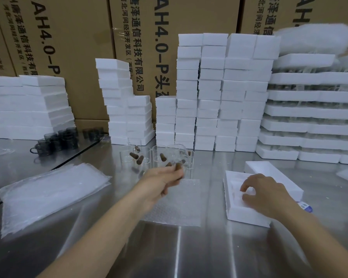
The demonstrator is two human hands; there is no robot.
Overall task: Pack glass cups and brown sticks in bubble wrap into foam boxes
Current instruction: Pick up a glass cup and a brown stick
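My left hand (162, 180) reaches toward a row of clear glass cups (159, 157) and grips a brown stick (178, 167) at its fingertips, beside a cup with a handle (179, 154). More brown sticks (133, 155) stand in and around the cups. A sheet of bubble wrap (175, 203) lies flat on the steel table below that hand. My right hand (263, 194) rests with curled fingers inside an open white foam box (235, 211); a wrapped item under the fingers is hard to make out. The box's lid (269, 173) lies just behind it.
Tall stacks of white foam boxes (215, 93) line the back, with foam trays of glassware (309, 117) at right. A pile of bubble wrap sheets (48, 193) lies at left. Dark glass cups (58, 138) sit at back left. Cardboard cartons (72, 37) stand behind.
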